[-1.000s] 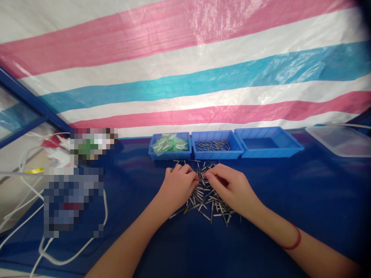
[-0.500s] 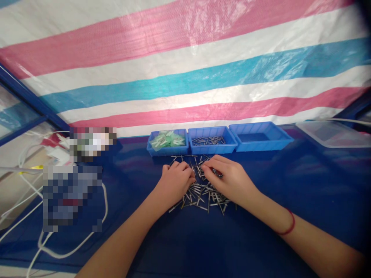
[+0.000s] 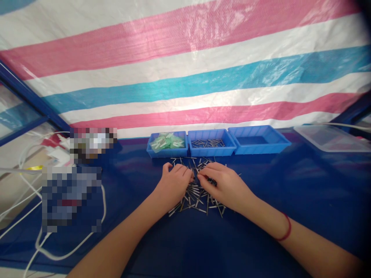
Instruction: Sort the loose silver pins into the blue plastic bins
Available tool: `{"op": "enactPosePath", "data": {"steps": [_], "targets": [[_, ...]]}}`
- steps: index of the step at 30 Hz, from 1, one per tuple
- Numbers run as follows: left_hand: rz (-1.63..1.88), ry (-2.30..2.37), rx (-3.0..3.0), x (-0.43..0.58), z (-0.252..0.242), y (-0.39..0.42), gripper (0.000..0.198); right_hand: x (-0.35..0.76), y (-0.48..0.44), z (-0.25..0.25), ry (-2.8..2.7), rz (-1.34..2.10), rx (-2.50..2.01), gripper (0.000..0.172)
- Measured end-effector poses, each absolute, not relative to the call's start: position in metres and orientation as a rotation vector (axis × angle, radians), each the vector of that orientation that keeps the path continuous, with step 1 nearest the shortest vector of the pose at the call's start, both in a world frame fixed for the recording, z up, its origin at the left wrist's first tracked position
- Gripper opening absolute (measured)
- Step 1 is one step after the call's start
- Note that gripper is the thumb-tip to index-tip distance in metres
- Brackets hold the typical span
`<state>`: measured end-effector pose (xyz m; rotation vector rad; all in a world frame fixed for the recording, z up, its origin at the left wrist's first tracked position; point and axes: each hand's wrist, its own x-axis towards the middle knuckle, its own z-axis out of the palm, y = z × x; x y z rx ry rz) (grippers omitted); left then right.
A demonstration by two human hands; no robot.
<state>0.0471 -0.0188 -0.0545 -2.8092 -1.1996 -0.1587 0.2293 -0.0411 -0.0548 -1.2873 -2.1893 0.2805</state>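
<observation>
Curled hands (image 3: 199,184) on metal pins (image 3: 194,194)

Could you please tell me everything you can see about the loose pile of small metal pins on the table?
The pile of pins is a loose scatter of short, thin, silvery metal rods lying flat, crisscrossed at all angles on the dark blue table cover, just in front of three blue trays. The left hand and right hand rest on it, fingertips meeting above its middle.

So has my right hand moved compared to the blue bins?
Barely: the right hand sits on the pin pile, just below the middle blue bin, as before.
</observation>
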Motion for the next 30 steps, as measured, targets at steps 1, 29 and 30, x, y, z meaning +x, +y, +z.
{"op": "enactPosePath", "data": {"steps": [1,29,30], "targets": [[-0.168,-1.202,-2.808,0.047,-0.055,-0.018,0.020,0.229,-0.041,-0.055,-2.199,0.264,-1.287,0.020],[-0.263,-1.174,-2.984,0.030,-0.041,-0.006,0.020,0.227,-0.040,-0.068,-2.305,0.152,-1.257,0.017],[-0.253,-1.170,-2.990,0.029,-0.040,-0.005,0.020,0.227,-0.041,-0.068,-2.299,0.154,-1.259,0.018]]}}
